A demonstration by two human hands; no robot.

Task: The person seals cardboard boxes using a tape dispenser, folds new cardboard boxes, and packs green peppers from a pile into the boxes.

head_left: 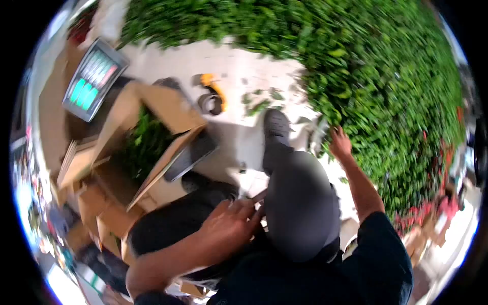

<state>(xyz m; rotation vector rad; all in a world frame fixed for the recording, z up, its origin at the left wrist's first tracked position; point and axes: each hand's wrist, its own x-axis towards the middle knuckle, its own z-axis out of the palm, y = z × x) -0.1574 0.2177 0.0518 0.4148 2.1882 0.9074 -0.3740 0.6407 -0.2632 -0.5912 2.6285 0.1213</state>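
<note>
My left hand (230, 223) is closed in front of my knees, its fingers curled around a thin, dark-edged item that I cannot make out. Stretched forward on the right, my right hand (341, 143) has its fingers apart at the edge of a large heap of green leafy stems (366, 76). Its fingertips overlap the leaves, beside a pale, blurred patch. To the left, an open cardboard box (175, 109) with raised flaps has green leaves (147, 145) inside.
On the pale floor beyond my shoe (276, 124) lies a yellow tape dispenser (218, 96) with a roll, near loose leaves (259, 104). A display with lit green digits (94, 79) stands behind the box. Red items (414, 216) edge the heap at right.
</note>
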